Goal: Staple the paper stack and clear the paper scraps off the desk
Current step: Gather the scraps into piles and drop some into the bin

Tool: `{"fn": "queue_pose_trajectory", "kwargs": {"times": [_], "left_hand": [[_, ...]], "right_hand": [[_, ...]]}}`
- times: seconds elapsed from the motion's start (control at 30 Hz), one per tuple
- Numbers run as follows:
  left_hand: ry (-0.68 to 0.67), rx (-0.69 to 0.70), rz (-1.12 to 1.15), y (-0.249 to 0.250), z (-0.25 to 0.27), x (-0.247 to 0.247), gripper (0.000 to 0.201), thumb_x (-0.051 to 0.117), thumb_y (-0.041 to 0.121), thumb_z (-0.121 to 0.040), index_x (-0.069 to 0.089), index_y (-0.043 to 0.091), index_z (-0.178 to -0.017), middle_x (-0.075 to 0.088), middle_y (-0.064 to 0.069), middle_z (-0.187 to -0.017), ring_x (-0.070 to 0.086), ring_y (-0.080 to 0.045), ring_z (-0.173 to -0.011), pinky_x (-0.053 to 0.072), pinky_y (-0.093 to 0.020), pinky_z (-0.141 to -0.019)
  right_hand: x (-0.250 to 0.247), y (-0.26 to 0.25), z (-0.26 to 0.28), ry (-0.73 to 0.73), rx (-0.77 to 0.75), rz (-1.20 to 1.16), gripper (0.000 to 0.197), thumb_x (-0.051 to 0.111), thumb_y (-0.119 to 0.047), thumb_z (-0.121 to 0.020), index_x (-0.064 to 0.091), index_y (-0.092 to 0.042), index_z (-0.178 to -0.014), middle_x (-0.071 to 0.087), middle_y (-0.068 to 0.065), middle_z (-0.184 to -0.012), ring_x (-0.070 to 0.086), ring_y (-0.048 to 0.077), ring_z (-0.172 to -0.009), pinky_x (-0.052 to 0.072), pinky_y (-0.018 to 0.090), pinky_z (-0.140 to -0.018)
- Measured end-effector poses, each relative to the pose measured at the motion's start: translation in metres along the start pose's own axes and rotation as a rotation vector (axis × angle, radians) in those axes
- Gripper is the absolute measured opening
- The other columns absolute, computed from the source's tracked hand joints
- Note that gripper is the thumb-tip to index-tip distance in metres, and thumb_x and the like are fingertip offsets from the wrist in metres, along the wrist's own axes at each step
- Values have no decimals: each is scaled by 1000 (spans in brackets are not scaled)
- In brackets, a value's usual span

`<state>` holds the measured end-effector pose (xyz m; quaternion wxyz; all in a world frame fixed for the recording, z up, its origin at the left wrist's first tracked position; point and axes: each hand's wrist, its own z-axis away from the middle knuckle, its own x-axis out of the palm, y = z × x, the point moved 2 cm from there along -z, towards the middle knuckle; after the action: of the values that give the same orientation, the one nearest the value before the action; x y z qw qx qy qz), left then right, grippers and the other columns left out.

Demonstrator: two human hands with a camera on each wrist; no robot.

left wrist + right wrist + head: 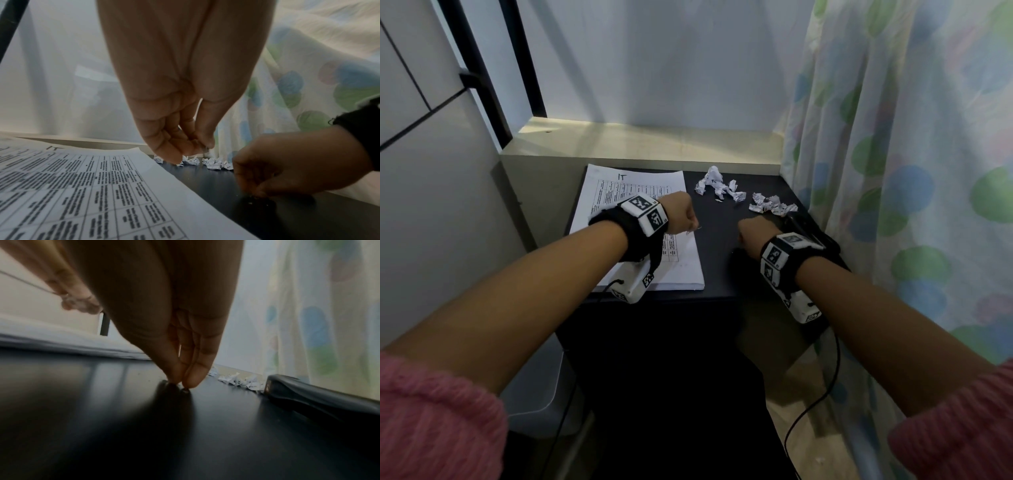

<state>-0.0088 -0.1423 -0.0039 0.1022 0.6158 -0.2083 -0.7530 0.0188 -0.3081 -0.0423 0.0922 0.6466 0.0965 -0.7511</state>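
Note:
The white printed paper stack (pixel 635 183) (pixel 82 194) lies on the left of the black desk (pixel 719 267). My left hand (pixel 692 224) (pixel 202 148) hovers over the stack's right edge, fingertips pinching a tiny metal staple (pixel 697 230). My right hand (pixel 742 240) (pixel 182 384) points down at the desk's middle, thumb and fingers pinched on a tiny pale bit (pixel 186 390) lying on the surface. Crumpled paper scraps (pixel 717 185) (pixel 240 381) sit in two clusters at the back right. A black stapler (pixel 808 224) (pixel 318 400) lies just right of my right hand.
A dotted curtain (pixel 893 154) hangs along the desk's right edge, close behind the stapler. A pale ledge (pixel 647 144) runs behind the desk. Grey cabinet panels (pixel 431 188) stand on the left. Cables (pixel 822 394) hang from the wrist cameras below the desk's front edge.

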Motion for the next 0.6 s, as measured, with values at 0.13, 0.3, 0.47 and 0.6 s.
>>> {"fn": "queue_pose_trajectory", "kwargs": {"times": [0.13,0.3,0.47,0.6], "left_hand": [[-17,13,19,4,2,3,26,54,9,-91,70,-9,-99,69,-12,-116,56,-16,-83,46,-27,-83],[-7,9,26,2,8,3,26,54,9,-91,70,-9,-100,70,-12,-115,54,-13,-82,46,-27,-83],[29,-34,29,-17,17,-9,26,54,10,-92,69,-7,-104,69,-14,-114,55,-14,-82,46,-27,-80],[53,-71,55,-42,32,-22,28,56,15,-92,69,-7,-103,69,-15,-114,55,-14,-80,43,-24,-76]], "right_hand": [[14,-5,7,-49,-8,50,33,37,-2,-95,42,6,-126,48,26,-133,49,38,-124,39,41,-101],[19,2,7,-35,30,-99,37,50,-1,-87,41,5,-123,53,27,-127,53,39,-118,42,39,-95],[7,24,4,49,133,-410,31,46,1,-88,50,0,-118,57,23,-122,55,34,-113,43,32,-93],[3,31,1,52,160,-611,18,40,1,-90,47,-10,-103,60,25,-110,59,31,-93,51,41,-87]]}}
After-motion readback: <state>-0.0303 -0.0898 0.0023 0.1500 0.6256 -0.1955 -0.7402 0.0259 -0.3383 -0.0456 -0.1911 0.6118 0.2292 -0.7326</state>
